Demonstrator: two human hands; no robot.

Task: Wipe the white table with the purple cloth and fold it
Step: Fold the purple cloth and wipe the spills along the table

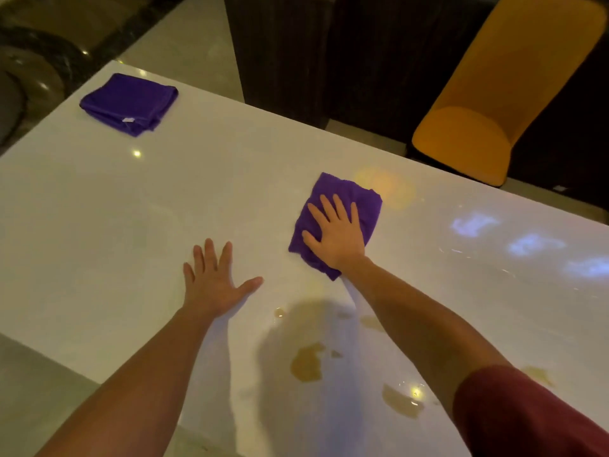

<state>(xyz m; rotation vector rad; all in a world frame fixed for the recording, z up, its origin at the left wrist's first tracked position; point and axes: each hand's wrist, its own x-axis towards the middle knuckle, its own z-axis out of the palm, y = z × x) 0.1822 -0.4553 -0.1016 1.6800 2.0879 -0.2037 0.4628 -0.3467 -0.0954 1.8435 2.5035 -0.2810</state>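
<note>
Nearest the camera, we found several amber-brown liquid patches (308, 362) on the white desk (99, 245), lying between the two forearms and close to the near edge; one sat just beside the dark red sleeve (514, 413) on the right arm. A grey shadow covered part of this wet area.

Further in, we noted the left hand (211, 285) pressed palm-down on bare desk, its fingers (209, 253) spread apart and the thumb angled out to the right, gripping nothing. It lay near the cloth but apart from it.

Beyond and to the right, the right hand (336, 235) rested flat on top of the purple cloth (342, 189), fingers splayed and extended, pressing down and not closed around the fabric. The cloth lay bunched in a rough rectangle on the desk's middle, past the liquid patches and clear of them. Bluish reflections (527, 244) marked the desk surface to its right, and an orange glow (384, 184) showed just beyond it.

At the far left corner of the desk, well apart from both hands, we recorded a second purple cloth (128, 103), folded into a square with a small white tag at its near edge.

Past the far edge stood a yellow chair (487, 103) on the right, facing the desk, against dark panelling (296, 54). Nothing lay between the cloth and the patches.
</note>
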